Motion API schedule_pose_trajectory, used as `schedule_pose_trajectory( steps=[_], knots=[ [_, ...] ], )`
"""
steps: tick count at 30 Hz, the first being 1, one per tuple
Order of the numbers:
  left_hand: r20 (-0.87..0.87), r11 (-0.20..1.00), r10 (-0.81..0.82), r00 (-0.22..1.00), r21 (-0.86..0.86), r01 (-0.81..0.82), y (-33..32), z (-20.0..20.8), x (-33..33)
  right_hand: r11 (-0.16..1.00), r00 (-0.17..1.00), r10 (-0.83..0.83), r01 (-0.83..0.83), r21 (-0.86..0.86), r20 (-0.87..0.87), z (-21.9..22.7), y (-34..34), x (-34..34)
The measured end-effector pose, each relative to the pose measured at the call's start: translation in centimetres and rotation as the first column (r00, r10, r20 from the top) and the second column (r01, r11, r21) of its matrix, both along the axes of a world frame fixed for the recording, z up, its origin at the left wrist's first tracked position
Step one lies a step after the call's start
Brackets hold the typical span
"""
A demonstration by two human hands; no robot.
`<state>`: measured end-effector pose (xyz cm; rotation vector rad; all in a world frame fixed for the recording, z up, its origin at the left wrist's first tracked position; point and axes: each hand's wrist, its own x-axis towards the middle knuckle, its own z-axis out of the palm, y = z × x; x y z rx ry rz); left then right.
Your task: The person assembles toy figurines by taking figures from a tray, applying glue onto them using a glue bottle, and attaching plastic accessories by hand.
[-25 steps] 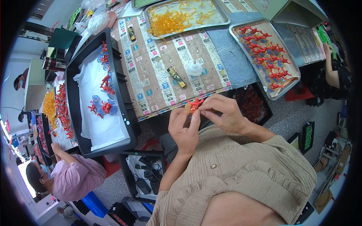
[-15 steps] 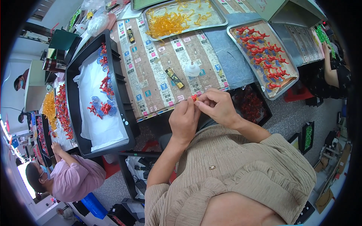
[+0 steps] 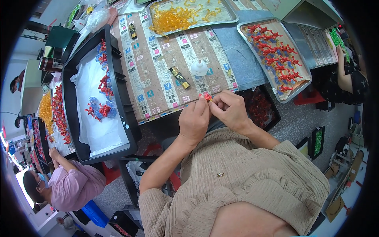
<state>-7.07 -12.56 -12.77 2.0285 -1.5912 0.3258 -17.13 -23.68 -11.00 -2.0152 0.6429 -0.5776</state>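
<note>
At the table's front edge, my left hand point(image 3: 194, 121) and my right hand point(image 3: 232, 111) meet fingertip to fingertip. Both are closed in a pinch on a small red plastic figure point(image 3: 205, 96), with a bit of yellow showing beside the right fingertips. The fingers cover much of the piece, so its full shape is hidden. Just beyond it on the table stand a white squeeze bottle point(image 3: 199, 69) with a thin nozzle and a black-and-gold lighter-like stick point(image 3: 180, 78).
A black tray point(image 3: 123, 147) lined with white paper holds red and blue pieces at left. Metal trays hold yellow curled pieces point(image 3: 173, 19) at the back and red figures on blue pieces point(image 3: 285, 63) at right. A co-worker point(image 3: 75, 183) sits at lower left, another point(image 3: 347, 83) far right.
Both hands still pinch the red figure, which now shows more above the fingertips. The view has shifted slightly, so the table and trays appear a little up and to the left.
</note>
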Motion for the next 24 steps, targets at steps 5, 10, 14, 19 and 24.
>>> schedule_pose_trajectory(
  steps=[5,10,14,19,24],
  knots=[
    [0.101,0.999,-0.036,0.994,0.024,0.033,-0.2,-0.2,-0.3,0.998,0.998,-0.040,0.042,-0.047,0.048,-1.0,0.3,-0.5],
    [0.129,0.999,-0.034,0.991,0.015,0.032,-0.4,-0.6,-0.5,0.989,0.987,-0.123,0.131,-0.074,0.106,-1.8,0.7,-0.6],
    [0.116,0.999,-0.018,0.993,0.036,0.013,-0.4,-0.4,-0.6,0.994,0.994,-0.102,0.103,-0.031,0.032,-1.7,0.0,-0.7],
    [0.050,1.000,-0.003,0.999,-0.011,0.003,-0.6,-0.5,-0.5,0.987,0.996,-0.005,0.020,0.162,-0.093,-1.8,-1.3,-0.9],
    [-0.073,0.998,0.004,0.997,-0.059,-0.008,-0.4,0.0,-0.1,0.725,0.978,0.150,-0.011,0.689,-0.143,-1.1,-1.7,-0.8]
  ],
)
